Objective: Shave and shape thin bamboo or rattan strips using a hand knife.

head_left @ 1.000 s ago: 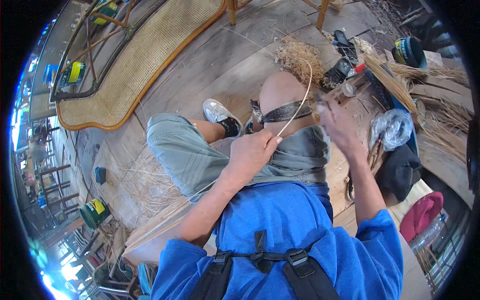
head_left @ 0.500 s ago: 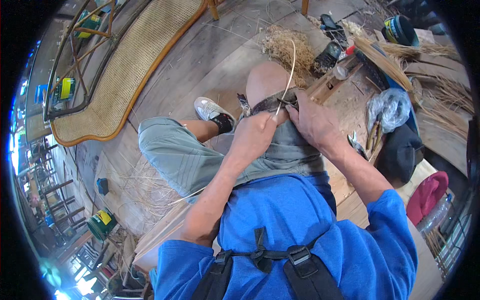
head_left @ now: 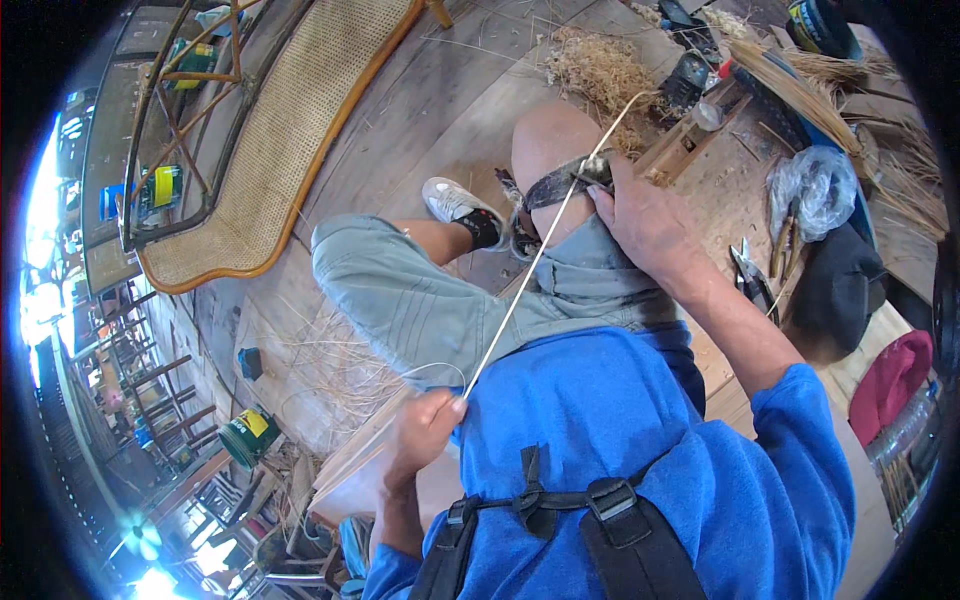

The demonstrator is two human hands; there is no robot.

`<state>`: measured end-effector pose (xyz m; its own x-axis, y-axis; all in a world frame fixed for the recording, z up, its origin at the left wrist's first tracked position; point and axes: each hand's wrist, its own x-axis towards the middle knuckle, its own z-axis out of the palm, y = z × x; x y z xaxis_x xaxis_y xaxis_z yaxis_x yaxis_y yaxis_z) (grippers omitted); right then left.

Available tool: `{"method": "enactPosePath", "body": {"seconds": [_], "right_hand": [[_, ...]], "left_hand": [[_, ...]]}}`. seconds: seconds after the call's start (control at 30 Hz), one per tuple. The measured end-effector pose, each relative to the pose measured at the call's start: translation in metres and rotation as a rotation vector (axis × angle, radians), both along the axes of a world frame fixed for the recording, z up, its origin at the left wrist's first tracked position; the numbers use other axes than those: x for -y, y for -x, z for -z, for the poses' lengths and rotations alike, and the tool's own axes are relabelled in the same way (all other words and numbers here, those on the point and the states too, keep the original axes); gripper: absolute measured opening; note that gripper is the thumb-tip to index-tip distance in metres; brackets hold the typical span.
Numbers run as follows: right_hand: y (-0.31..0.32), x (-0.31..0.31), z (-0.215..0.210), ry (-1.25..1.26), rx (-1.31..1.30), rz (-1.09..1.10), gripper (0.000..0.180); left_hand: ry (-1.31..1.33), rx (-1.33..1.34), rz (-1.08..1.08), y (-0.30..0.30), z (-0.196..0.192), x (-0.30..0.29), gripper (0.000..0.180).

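Observation:
A long pale cane strip (head_left: 520, 285) stretches taut from my left hand to my raised knee, and its far end curves past the knee. My left hand (head_left: 425, 425) is closed, pinching the strip low beside my blue shirt. On the knee sits a dark strap or pad (head_left: 556, 186), and the strip runs across it. My right hand (head_left: 650, 225) is closed there, thumb pressed down by the strip, around a small dark blade-like tool mostly hidden by the fingers. A thin loose end of cane loops near my left hand.
Curled shavings (head_left: 600, 75) lie beyond the knee. Pliers (head_left: 748, 275), a clear plastic bag (head_left: 812, 190), a black cap (head_left: 835, 290) and a maroon cap (head_left: 890, 385) are at right. A woven cane panel (head_left: 300, 120) stands far left; loose strips (head_left: 335, 360) litter the floor.
My left hand has moved from the knee down and left, drawing the cane strip out straight through the right hand's place. The right hand has stayed at the knee.

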<state>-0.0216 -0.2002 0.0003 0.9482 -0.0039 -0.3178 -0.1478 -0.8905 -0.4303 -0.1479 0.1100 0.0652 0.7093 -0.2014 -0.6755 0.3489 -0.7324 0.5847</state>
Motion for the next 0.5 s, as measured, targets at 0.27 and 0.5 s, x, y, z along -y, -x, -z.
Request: {"method": "enactPosePath", "body": {"seconds": [0.27,0.5], "right_hand": [[0.001,0.002,0.002,-0.001,0.077,-0.022,0.030],[0.008,0.010,0.006,-0.042,0.078,0.007,0.032]], "left_hand": [[-0.568,0.087,0.379,0.054,0.003,-0.070,0.026],[-0.085,0.586,0.133,-0.107,0.010,0.101,0.028]]}}
